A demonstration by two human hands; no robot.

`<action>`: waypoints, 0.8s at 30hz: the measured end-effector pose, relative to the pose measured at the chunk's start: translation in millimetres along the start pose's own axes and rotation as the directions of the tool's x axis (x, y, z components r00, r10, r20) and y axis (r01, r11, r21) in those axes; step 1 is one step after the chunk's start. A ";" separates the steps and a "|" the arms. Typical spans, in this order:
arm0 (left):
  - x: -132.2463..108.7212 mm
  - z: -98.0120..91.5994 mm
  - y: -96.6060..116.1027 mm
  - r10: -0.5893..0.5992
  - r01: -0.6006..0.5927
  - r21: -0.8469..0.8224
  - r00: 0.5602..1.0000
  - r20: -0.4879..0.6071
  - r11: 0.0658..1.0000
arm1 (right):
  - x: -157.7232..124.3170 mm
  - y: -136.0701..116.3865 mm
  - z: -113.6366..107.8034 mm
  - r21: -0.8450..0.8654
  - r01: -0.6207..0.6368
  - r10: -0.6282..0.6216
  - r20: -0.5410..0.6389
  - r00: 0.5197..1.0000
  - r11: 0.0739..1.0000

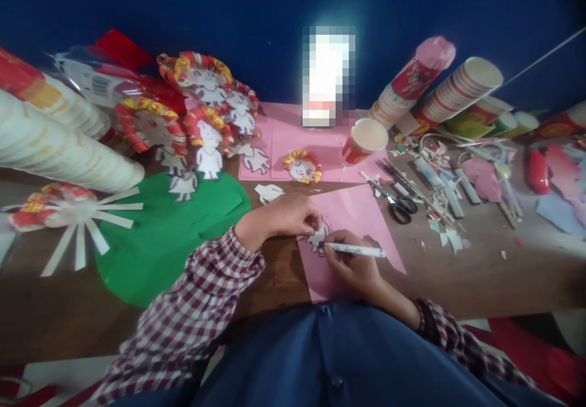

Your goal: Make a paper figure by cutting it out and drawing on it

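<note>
My right hand point(354, 266) is closed round a white acrylic marker point(359, 249), its dark tip at a small white paper figure cutout point(317, 242) with dark outlines. The cutout lies on a pink paper sheet point(359, 212). My left hand point(293, 215) has its fingers curled together, the tips at the cutout's upper edge, seemingly holding it. Just beyond the left hand is another white cutout point(268, 193). A round paper face with a red and yellow wrapper rim point(302, 166) rests on the pink paper further back.
Green paper point(169, 254) lies at the left, beside a white strip wheel point(85, 212). Tall paper cup stacks point(68, 144) lean there. Scissors point(398, 205) and paper scraps point(451, 236) lie at the right. A paper cup point(364, 141) and a blurred bright upright object point(326, 77) stand behind.
</note>
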State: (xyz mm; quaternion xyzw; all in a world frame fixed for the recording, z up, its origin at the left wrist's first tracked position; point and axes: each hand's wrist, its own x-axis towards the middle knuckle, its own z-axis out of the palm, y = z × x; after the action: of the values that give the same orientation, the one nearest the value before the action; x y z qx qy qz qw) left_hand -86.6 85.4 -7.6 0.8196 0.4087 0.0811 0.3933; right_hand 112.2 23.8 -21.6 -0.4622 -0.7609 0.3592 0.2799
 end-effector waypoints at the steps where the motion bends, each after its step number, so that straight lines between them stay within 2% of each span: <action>1: 0.2 0.0 0.4 0.001 -0.001 0.002 1.000 -0.002 1.000 | 0.2 0.0 0.2 -0.011 0.018 -0.017 0.008 1.000 1.000; 10: -0.3 -0.1 1.2 0.005 -0.005 -0.012 1.000 -0.013 1.000 | 1.5 0.4 1.4 -0.042 0.037 -0.035 0.040 0.999 0.998; 24: -0.4 0.3 0.8 0.006 -0.006 -0.008 1.000 -0.020 1.000 | 3.2 -2.0 1.9 -0.060 0.050 -0.049 0.023 0.999 0.997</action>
State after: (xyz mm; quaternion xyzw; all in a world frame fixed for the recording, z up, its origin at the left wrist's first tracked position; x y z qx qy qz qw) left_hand -86.2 84.7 -7.2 0.8184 0.4099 0.0923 0.3921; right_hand 108.4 25.5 -20.9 -0.4475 -0.7857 0.3337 0.2664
